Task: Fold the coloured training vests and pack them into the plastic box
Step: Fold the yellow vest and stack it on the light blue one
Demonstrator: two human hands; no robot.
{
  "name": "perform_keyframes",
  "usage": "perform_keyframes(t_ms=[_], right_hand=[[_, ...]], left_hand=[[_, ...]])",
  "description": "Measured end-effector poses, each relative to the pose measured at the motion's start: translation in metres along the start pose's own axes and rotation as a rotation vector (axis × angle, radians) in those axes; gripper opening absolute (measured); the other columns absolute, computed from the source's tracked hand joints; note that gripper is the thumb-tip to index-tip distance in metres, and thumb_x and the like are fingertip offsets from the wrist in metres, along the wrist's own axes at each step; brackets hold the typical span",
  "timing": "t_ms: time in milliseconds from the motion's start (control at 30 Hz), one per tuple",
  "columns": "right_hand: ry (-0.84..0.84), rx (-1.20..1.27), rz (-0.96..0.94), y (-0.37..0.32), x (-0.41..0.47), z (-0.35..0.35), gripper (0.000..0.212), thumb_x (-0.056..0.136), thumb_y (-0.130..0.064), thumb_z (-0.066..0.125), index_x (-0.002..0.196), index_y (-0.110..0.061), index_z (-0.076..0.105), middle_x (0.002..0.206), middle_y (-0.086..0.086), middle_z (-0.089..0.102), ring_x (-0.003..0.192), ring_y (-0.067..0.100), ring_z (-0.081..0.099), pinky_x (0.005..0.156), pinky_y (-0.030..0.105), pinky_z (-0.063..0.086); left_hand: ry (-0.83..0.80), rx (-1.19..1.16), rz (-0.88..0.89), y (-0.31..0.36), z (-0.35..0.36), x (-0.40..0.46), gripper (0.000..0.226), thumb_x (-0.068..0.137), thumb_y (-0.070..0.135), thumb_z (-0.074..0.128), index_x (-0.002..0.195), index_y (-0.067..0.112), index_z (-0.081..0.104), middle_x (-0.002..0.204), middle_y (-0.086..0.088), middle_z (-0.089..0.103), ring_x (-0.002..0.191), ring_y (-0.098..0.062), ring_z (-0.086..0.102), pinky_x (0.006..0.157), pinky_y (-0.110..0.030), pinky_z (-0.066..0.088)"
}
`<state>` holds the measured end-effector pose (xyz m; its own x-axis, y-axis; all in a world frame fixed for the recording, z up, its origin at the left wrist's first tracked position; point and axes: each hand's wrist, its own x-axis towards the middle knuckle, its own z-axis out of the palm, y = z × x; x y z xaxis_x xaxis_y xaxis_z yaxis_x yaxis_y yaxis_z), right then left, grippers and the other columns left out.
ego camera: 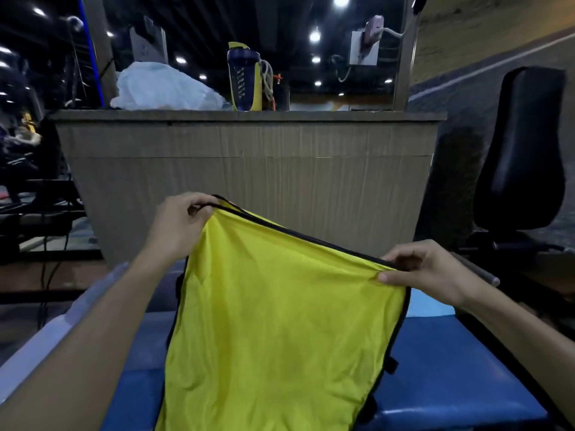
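both bare forearms reach forward and up from the lower corners. the left hand [179, 225] sits higher, fingers curled, pinching the vest's [280, 321] black-trimmed top edge at its left corner. the right hand [426, 272] sits lower, at the vest's right corner, thumb and curled fingers pinching the same edge.

Smooth, faintly shiny yellow cloth vest [273, 321]; matt wood-grain counter [249, 169]; seemingly glossy blue padded bench [451, 384].
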<state>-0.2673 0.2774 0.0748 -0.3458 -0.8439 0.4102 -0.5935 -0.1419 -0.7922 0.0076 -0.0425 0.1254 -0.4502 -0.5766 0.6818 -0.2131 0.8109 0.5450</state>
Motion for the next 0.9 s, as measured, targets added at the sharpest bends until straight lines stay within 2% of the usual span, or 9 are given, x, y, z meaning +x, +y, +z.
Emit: perform_keyframes(t_ms=[167, 267, 333, 400, 467, 567, 633, 767, 900], right_hand=[[-0.082, 0.001, 0.077, 0.001, 0.004, -0.007, 0.014, 0.074, -0.017, 0.084, 0.080, -0.006, 0.081, 0.083, 0.020, 0.076, 0.079, 0.029, 0.071, 0.078, 0.043, 0.056], [-0.106, -0.222, 0.047, 0.001, 0.006, -0.010, 0.032, 0.074, -0.049, 0.087, 0.081, -0.018, 0.082, 0.079, 0.012, 0.075, 0.075, 0.032, 0.069, 0.074, 0.047, 0.055], [-0.079, -0.454, -0.066, 0.002, 0.006, -0.008, 0.034, 0.076, -0.062, 0.077, 0.085, -0.029, 0.081, 0.081, -0.001, 0.075, 0.074, 0.025, 0.069, 0.070, 0.047, 0.057], [-0.011, -0.547, -0.221, 0.003, 0.005, -0.003, 0.024, 0.085, -0.051, 0.075, 0.091, -0.028, 0.080, 0.086, -0.015, 0.072, 0.076, 0.012, 0.070, 0.068, 0.042, 0.056], [0.044, -0.559, -0.270, 0.004, 0.005, 0.001, 0.018, 0.086, -0.037, 0.072, 0.094, -0.024, 0.080, 0.086, -0.019, 0.071, 0.078, 0.008, 0.069, 0.068, 0.038, 0.056], [0.085, -0.516, -0.152, 0.005, 0.006, -0.001, 0.012, 0.081, -0.040, 0.074, 0.084, -0.029, 0.077, 0.079, -0.014, 0.073, 0.069, 0.009, 0.068, 0.062, 0.032, 0.054], [0.075, -0.440, -0.058, 0.007, 0.007, -0.004, 0.016, 0.077, -0.038, 0.079, 0.080, -0.023, 0.077, 0.073, -0.003, 0.073, 0.065, 0.015, 0.069, 0.058, 0.028, 0.054], [0.034, -0.311, 0.025, 0.013, 0.010, -0.006, 0.018, 0.072, -0.025, 0.083, 0.083, -0.012, 0.078, 0.076, 0.004, 0.076, 0.070, 0.019, 0.074, 0.062, 0.024, 0.058], [0.025, -0.176, 0.100, 0.020, 0.010, -0.005, 0.015, 0.076, -0.013, 0.081, 0.088, -0.006, 0.078, 0.082, 0.009, 0.078, 0.080, 0.030, 0.076, 0.067, 0.024, 0.060]], left_hand=[[-0.089, 0.038, 0.063, -0.009, 0.002, -0.002, 0.025, 0.101, 0.009, 0.058, 0.113, 0.023, 0.075, 0.110, 0.006, 0.063, 0.101, -0.011, 0.057, 0.083, -0.024, 0.041], [-0.150, 0.065, 0.085, -0.014, 0.003, -0.001, 0.030, 0.103, 0.008, 0.054, 0.122, 0.023, 0.072, 0.116, 0.009, 0.059, 0.107, -0.006, 0.053, 0.086, -0.013, 0.037], [-0.183, 0.086, 0.089, -0.018, 0.005, -0.001, 0.031, 0.103, 0.008, 0.052, 0.126, 0.021, 0.070, 0.119, 0.009, 0.058, 0.111, -0.006, 0.052, 0.093, -0.017, 0.037], [-0.191, 0.099, 0.078, -0.021, 0.008, -0.002, 0.031, 0.104, 0.009, 0.052, 0.127, 0.021, 0.069, 0.120, 0.007, 0.058, 0.113, -0.009, 0.052, 0.097, -0.025, 0.038], [-0.187, 0.097, 0.056, -0.024, 0.010, -0.003, 0.030, 0.104, 0.011, 0.052, 0.125, 0.021, 0.070, 0.118, 0.004, 0.060, 0.110, -0.011, 0.053, 0.095, -0.027, 0.038], [-0.130, 0.099, 0.011, -0.028, 0.012, -0.005, 0.027, 0.103, 0.012, 0.054, 0.119, 0.022, 0.074, 0.113, 0.000, 0.064, 0.104, -0.015, 0.056, 0.087, -0.029, 0.039], [-0.059, 0.074, -0.018, -0.030, 0.012, -0.007, 0.026, 0.102, 0.011, 0.055, 0.113, 0.022, 0.076, 0.108, 0.000, 0.064, 0.099, -0.016, 0.057, 0.083, -0.028, 0.039], [0.038, 0.037, -0.009, -0.030, 0.012, -0.007, 0.027, 0.101, 0.007, 0.056, 0.112, 0.020, 0.077, 0.112, 0.001, 0.065, 0.100, -0.013, 0.055, 0.088, -0.029, 0.040], [0.054, 0.022, 0.004, -0.032, 0.010, -0.006, 0.027, 0.101, 0.006, 0.056, 0.113, 0.019, 0.076, 0.115, 0.001, 0.065, 0.104, -0.013, 0.055, 0.096, -0.034, 0.043]])
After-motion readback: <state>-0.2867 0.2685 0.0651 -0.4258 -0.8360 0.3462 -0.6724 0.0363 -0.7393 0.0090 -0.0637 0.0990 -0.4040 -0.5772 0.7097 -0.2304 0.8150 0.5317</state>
